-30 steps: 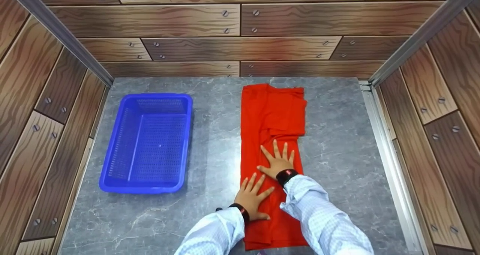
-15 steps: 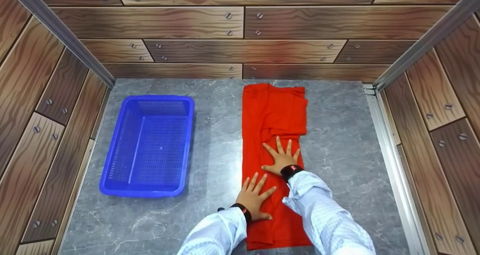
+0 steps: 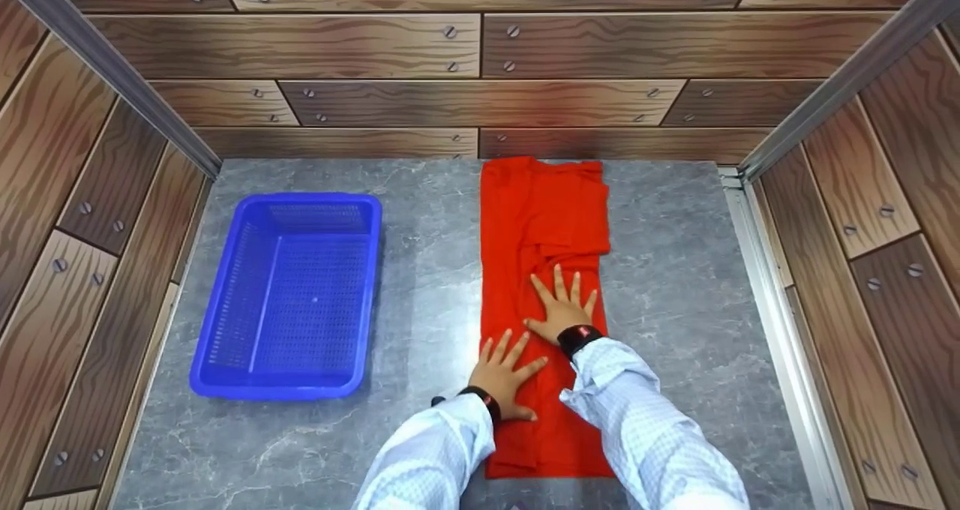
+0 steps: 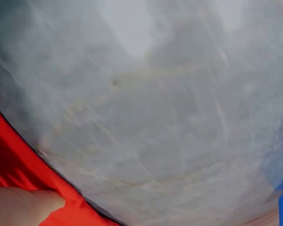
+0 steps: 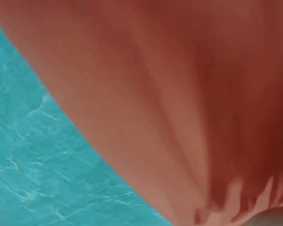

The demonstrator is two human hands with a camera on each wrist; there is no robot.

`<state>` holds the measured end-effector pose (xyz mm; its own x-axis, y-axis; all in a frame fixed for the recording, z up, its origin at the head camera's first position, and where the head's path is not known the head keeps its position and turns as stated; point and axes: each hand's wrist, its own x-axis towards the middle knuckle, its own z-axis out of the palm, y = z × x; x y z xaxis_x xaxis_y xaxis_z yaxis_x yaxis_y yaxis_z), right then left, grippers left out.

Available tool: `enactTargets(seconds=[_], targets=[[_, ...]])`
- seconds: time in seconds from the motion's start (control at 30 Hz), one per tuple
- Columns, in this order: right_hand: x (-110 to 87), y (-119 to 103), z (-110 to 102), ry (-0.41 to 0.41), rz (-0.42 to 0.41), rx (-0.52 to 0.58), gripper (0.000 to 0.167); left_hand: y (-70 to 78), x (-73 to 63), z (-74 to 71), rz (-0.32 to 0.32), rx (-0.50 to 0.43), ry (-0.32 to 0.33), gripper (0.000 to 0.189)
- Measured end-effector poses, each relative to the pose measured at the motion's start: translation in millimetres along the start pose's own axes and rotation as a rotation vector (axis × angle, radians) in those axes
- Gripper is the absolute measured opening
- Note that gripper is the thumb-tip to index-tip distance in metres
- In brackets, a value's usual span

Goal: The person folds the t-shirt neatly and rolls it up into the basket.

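Left grip (image 3: 501,382), right grip (image 3: 562,316): fingers spread apart, resting on red cloth (image 3: 505,285).
It lies right of blue basket (image 3: 315,315), well apart; probably light, soft, easily creased; best taken by its long edges.

Cloth (image 3: 562,202) areas beneath left hand (image 3: 500,381) and right hand (image 3: 562,316) hidden; its near-right corner covered by right sleeve (image 3: 649,427). Tabletop's (image 3: 690,285) near edge cut off by head view's lower border. Right wrist view: cloth blurred.
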<state>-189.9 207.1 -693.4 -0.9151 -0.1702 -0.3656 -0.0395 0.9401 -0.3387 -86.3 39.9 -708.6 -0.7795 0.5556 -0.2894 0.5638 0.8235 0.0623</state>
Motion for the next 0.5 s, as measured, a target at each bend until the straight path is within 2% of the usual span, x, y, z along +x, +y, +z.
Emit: enactTargets(seconds=[0.13,0.33,0.5], targets=[[-11.7,4,1,0.065,-0.007,0.026,0.082,-4.2,0.0,-6.3,-0.015,-0.023,-0.018,0.098],[-45.7,21,15,0.183,-0.076,0.012,0.073,-2.3,-4.4,-9.9,-0.008,-0.057,-0.055,0.096],[-73.7,35,36,0.202,-0.078,-0.013,0.072,-1.6,-7.6,-14.3,0.002,-0.044,-0.086,0.095]])
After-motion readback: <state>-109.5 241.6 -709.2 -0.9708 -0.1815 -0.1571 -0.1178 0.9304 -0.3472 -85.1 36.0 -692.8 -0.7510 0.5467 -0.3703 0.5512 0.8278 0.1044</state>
